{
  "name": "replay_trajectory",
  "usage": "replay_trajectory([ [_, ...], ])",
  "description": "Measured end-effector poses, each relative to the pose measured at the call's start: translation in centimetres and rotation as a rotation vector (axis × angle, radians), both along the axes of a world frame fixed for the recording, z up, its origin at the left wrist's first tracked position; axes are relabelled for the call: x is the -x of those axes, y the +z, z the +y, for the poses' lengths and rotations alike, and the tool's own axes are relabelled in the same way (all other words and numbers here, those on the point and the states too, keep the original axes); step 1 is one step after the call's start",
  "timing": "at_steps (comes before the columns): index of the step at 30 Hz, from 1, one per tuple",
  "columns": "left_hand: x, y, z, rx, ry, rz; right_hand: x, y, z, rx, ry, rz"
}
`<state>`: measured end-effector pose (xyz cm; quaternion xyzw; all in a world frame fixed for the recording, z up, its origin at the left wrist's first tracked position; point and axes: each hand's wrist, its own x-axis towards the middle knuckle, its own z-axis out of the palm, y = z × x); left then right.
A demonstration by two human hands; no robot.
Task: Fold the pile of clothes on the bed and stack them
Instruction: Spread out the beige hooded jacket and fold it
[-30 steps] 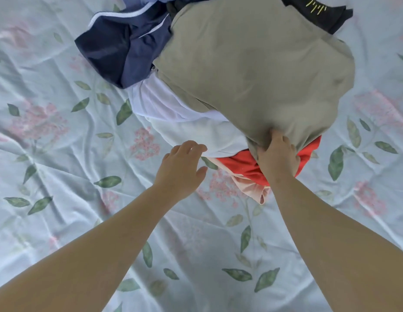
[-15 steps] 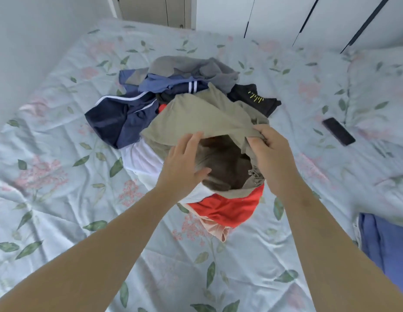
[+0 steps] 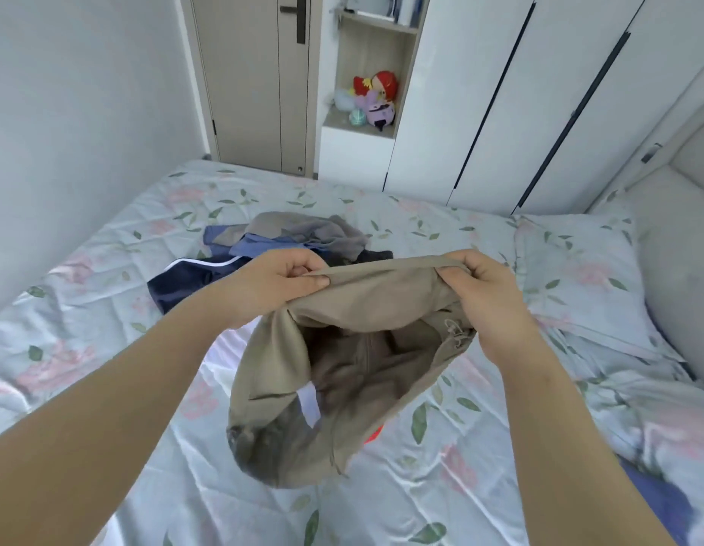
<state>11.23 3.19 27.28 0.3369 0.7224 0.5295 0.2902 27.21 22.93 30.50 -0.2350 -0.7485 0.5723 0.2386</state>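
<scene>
Hands: left hand [image 3: 281,283] and right hand [image 3: 482,291] each pinch the khaki shorts [image 3: 342,372] waistband, lifted off the pile [image 3: 264,246] mid-bed, probably to straighten before folding.

1. No legible txt, brand, nr or sign anywhere in view.
2. White tag [image 3: 309,405] sewn inside khaki garment [image 3: 366,297], approx 6 o'clock of frame ctr: too blurred to tell whether it carries any print.
3. Plush toys [image 3: 376,98] on shelf [image 3: 368,53], 12 o'clock: too small to make out any markings.
</scene>
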Motion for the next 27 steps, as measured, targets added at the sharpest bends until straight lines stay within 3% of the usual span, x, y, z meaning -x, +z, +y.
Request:
replay_trajectory([
  [4, -3.1, -0.1, -3.4, -0.055, -0.012, -0.149, -3.9, -3.2, -1.9, 0.101, 0.004, -0.128],
  [6, -4.7, -1.5, -4.4, -0.049, 0.09, -0.284, -5.2, -6.0, -3.4, 0.157, 0.023, -0.212],
  [10, -6.7, -6.4, -6.2, 0.21, 0.318, -0.28, -7.2, -11.9, -6.5, 0.157, 0.124, -0.478],
  [14, -7.9, -11.4, -7.7, 0.457, 0.313, -0.188, -8.4, -15.8, -8.5, 0.165, 0.246, -0.693],
  [19, -7.8, -14.2, -7.5, 0.552, 0.262, -0.18, -8.0, -16.9, -9.4, 0.278, 0.234, -0.714],
  [23, -6.9, -14.9, -6.0, 0.515, 0.231, -0.195, -6.5, -17.6, -8.4, 0.123, 0.206, -0.756],
  [27, -5.3, -15.9, -3.8, 0.491, 0.249, -0.187, -4.7, -18.5, -6.9, 0.182, 0.042, -0.678],
])
